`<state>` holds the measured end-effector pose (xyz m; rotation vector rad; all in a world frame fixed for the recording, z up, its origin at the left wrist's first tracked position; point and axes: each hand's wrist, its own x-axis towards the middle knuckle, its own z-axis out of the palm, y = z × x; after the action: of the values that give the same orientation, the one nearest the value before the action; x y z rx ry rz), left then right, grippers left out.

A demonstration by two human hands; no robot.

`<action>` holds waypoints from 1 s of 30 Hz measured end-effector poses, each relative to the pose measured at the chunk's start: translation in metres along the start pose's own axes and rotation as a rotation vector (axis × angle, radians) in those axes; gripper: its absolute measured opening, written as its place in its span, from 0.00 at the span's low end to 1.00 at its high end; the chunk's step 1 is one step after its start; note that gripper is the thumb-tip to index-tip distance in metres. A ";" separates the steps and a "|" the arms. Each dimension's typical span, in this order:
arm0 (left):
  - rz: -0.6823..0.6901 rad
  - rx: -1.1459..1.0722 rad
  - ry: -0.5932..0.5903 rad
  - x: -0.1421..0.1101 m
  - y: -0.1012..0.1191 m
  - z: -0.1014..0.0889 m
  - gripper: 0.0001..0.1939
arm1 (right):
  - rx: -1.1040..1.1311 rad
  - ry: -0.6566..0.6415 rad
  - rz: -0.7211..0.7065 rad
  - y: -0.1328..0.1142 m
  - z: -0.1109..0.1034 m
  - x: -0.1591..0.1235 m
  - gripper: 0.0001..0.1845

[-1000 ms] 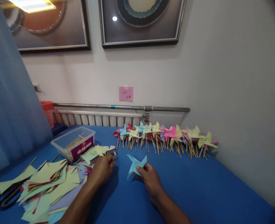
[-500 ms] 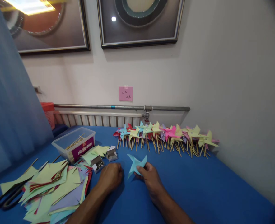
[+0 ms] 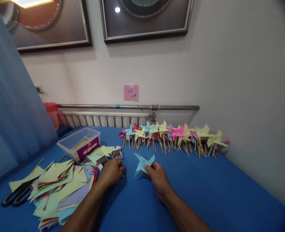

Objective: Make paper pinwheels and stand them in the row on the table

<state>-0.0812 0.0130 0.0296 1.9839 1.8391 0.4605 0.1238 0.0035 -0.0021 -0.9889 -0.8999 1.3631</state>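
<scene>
Between the thumb and fingers of my right hand (image 3: 158, 178) is a light blue paper pinwheel (image 3: 141, 163), its blades folded in and no stick visible on it. My left hand (image 3: 112, 172) is closed, knuckles up, just left of the pinwheel and apart from it. A tiny pale speck shows below its fingertips; what the fingers hold is hidden. Right behind that hand stand two small open cardboard boxes, a nearer box (image 3: 101, 160) partly covered by the hand and a farther box (image 3: 117, 154).
Finished pinwheels on sticks (image 3: 178, 132) lie in a row along the wall. To the left are stacked cut paper sheets (image 3: 57, 190), black-handled scissors (image 3: 19, 195) and a clear plastic tub (image 3: 78, 143) with wooden sticks. A blue cloth (image 3: 205, 190) covers the table.
The whole view has tilted slightly. My left hand has shifted a little left and back, over the nearer box's edge. My right hand keeps hold of the blue pinwheel.
</scene>
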 end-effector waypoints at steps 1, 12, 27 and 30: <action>0.011 -0.044 -0.014 0.001 -0.004 -0.004 0.07 | 0.005 0.004 -0.001 -0.001 0.000 0.000 0.19; 0.270 0.016 -0.131 -0.007 -0.008 -0.011 0.10 | 0.014 0.032 0.001 -0.002 0.000 -0.001 0.16; 0.282 0.303 -0.072 -0.007 0.000 -0.006 0.11 | 0.005 0.008 0.006 0.000 0.000 0.001 0.17; 0.283 0.330 -0.074 -0.008 0.001 -0.006 0.12 | -0.002 0.006 0.005 -0.001 0.000 0.000 0.17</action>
<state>-0.0839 0.0051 0.0359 2.4624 1.6812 0.1638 0.1239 0.0040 -0.0015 -0.9968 -0.8945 1.3631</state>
